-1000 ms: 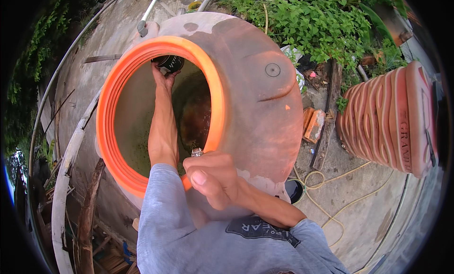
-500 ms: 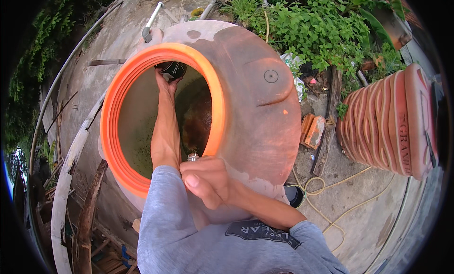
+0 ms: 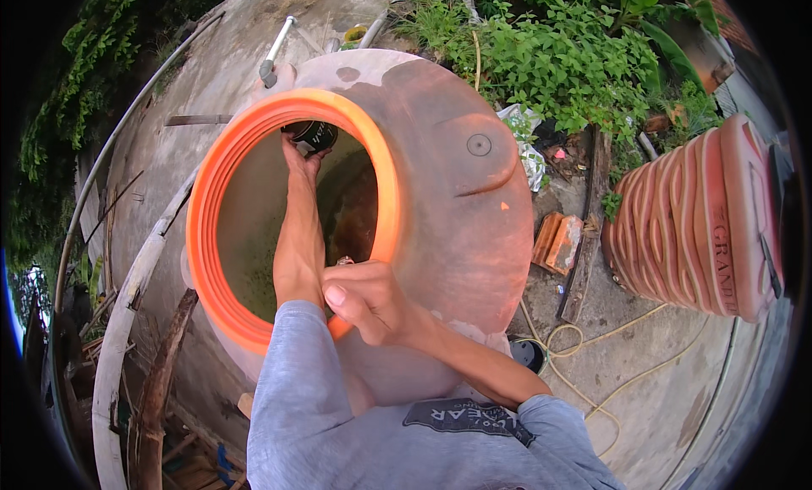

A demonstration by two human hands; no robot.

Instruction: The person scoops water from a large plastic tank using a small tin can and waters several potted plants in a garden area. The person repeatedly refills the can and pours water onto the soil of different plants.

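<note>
My left hand (image 3: 299,158) reaches deep through the round orange opening (image 3: 382,135) of a large, dull reddish tank (image 3: 461,228). Its fingers grip a dark, rounded object with pale lettering (image 3: 317,136), held against the far inner wall; its kind is unclear. At the near side of the rim, my right hand (image 3: 365,300) is closed in a fist beside my left forearm. A small shiny bit (image 3: 344,260) shows at the top of the fist; I cannot tell whether it is a ring or something held. Murky brown and greenish patches cover the tank's inside.
To the right stands a ribbed reddish barrel (image 3: 677,228). Between it and the tank lie orange bricks (image 3: 556,243), a wooden plank (image 3: 588,236) and a looped yellowish hose (image 3: 562,350). A white pipe (image 3: 279,42) rises behind the tank; a curved pale pole (image 3: 123,321) runs along the left.
The tank sits slightly lower in view. The dark object in my left hand has turned a little and shifted right, showing more lettering. My right fist stays at the near rim.
</note>
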